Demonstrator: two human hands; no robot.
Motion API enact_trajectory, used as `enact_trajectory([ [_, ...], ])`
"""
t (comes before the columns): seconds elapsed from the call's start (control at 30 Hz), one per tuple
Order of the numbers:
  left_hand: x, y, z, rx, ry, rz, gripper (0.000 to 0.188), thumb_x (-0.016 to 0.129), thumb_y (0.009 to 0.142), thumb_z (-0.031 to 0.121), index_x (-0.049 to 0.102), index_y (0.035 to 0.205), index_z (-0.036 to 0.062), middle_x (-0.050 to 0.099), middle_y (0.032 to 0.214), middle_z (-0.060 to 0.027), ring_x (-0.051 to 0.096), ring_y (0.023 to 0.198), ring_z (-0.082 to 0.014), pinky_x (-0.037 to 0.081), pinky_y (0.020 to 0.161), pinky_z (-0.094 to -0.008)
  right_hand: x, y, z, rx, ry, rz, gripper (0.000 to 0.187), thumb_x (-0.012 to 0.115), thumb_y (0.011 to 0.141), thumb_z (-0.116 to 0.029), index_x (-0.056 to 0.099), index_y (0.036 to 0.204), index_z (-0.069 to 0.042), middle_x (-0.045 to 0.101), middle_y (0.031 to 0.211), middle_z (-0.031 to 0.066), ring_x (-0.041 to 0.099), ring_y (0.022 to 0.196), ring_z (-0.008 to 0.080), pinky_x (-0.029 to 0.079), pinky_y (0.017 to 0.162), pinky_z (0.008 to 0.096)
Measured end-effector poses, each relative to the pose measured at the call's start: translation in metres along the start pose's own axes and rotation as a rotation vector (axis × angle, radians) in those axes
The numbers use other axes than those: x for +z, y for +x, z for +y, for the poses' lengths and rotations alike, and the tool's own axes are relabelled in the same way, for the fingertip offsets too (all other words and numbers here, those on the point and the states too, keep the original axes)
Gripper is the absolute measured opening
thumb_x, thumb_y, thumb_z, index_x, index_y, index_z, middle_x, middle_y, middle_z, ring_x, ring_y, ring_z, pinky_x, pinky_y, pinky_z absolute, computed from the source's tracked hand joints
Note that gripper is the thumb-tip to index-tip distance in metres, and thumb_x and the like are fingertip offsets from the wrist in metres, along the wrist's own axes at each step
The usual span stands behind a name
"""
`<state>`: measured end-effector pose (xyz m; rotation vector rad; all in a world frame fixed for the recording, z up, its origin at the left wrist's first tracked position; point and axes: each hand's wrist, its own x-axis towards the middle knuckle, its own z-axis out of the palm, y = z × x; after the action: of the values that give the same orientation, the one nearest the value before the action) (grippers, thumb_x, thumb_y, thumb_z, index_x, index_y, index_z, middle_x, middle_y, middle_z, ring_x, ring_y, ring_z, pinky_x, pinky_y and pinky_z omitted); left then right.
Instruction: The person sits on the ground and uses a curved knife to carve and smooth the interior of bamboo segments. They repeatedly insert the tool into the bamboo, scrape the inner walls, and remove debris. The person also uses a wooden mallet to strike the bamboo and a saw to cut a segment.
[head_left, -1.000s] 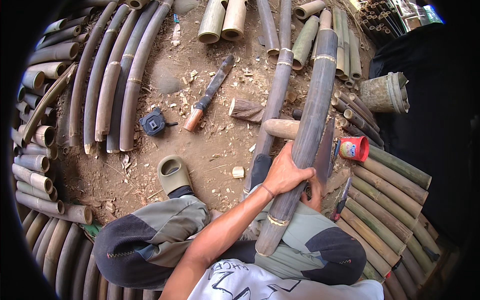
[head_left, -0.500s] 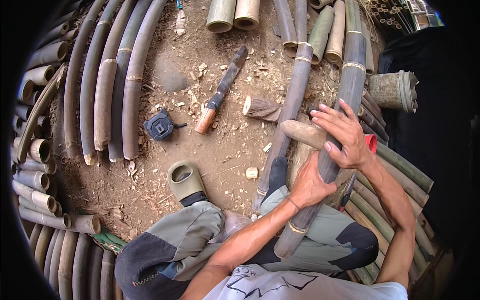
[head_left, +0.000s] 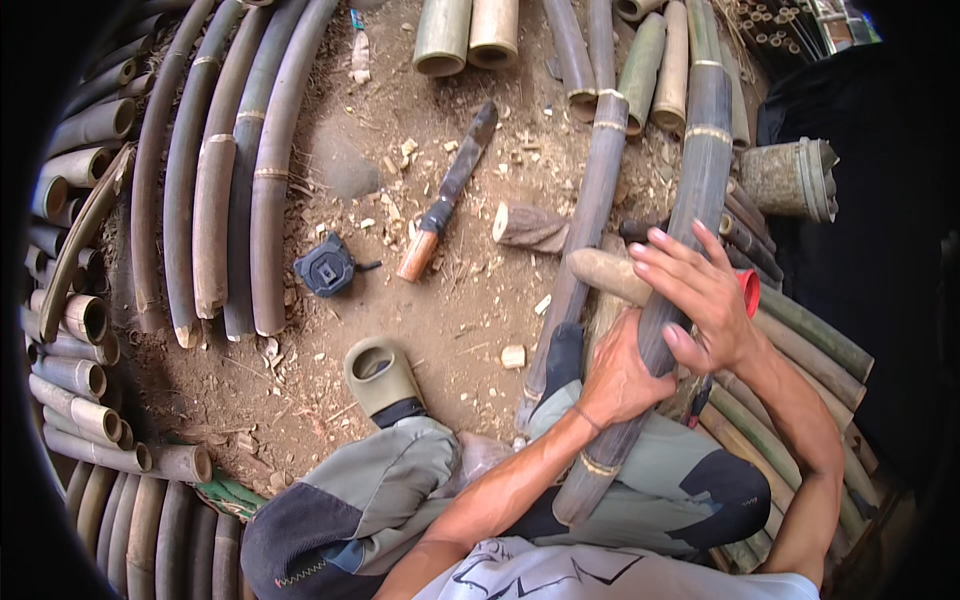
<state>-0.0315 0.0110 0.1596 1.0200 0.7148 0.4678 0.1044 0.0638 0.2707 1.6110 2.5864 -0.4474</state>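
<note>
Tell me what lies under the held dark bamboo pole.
A pale, rounded wooden piece runs under the dark pole, its other end hidden by pole and right hand. Grey trousers show beside the lower end; whatever sits directly beneath is covered.

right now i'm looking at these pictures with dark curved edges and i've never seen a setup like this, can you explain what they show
There is no machine here, just a person's two bare hands. All the pictures come from one wide fisheye camera worn on the head and looking down, so straight edges bend near the rim, and picture left is the person's left.

The left hand grips a dark bamboo pole whose near end is over the lap. The right hand is spread over the same pole, farther up.

On the bare soil, scattered with pale chips, lie a long knife with a wooden handle and a dark tape measure. More cut bamboo lies to both sides.
</note>
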Motion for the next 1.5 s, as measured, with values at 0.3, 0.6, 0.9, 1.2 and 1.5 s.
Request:
enact_trajectory([
  [0.3,0.015,0.000,-0.008,0.102,-0.020,0.002,0.069,0.078,0.064,0.020,0.047,0.119,-0.0067,0.057,0.107,-0.0258,0.058,0.104,-0.0429,0.047,0.090,-0.0461,0.012,-0.026,-0.010,0.064,-0.106,0.128,0.047,0.051,0.084,-0.030,0.067,0.121,-0.006,0.067,0.127,0.0067,0.058,0.127,0.0249,0.024,0.117,0.0526],
  [0.6,-0.012,0.002,-0.013,0.093,0.070,0.084,0.079,0.078,0.065,0.024,0.044,0.129,-0.0063,0.054,0.124,-0.0303,0.052,0.120,-0.0449,0.044,0.101,-0.0440,-0.076,-0.007,-0.038,-0.081,-0.066,0.148,0.060,0.042,0.092,-0.046,0.058,0.130,-0.002,0.062,0.131,0.0154,0.050,0.133,0.0329,0.013,0.120,0.0516],
  [0.9,-0.037,-0.007,-0.003,0.009,0.120,0.123,0.083,0.074,0.063,0.019,0.041,0.135,-0.0067,0.063,0.113,-0.0266,0.064,0.107,-0.0373,0.050,0.093,-0.0418,0.044,0.038,-0.007,-0.093,0.173,0.438,0.061,0.063,0.080,-0.030,0.051,0.136,-0.007,0.051,0.134,0.0140,0.050,0.126,0.0332,0.034,0.113,0.0488],
  [1.2,-0.129,-0.029,0.003,-0.134,-0.034,0.069,0.073,0.086,0.074,0.029,0.048,0.129,0.0008,0.065,0.101,-0.0121,0.069,0.079,-0.0221,0.058,0.073,-0.0366,0.021,-0.130,-0.001,0.087,0.144,0.397,0.050,0.061,0.090,-0.016,0.049,0.137,-0.004,0.059,0.118,0.0167,0.064,0.101,0.0306,0.052,0.089,0.0410],
  [1.5,-0.049,-0.038,-0.003,-0.016,0.158,0.131,0.051,0.082,0.069,0.020,0.057,0.109,-0.0009,0.065,0.088,-0.0088,0.065,0.071,-0.0171,0.055,0.066,-0.0314,0.285,-0.300,-0.028,1.022,1.173,0.578,0.066,0.070,0.090,-0.024,0.040,0.144,0.000,0.065,0.109,0.0174,0.067,0.091,0.0228,0.055,0.078,0.0356],
])
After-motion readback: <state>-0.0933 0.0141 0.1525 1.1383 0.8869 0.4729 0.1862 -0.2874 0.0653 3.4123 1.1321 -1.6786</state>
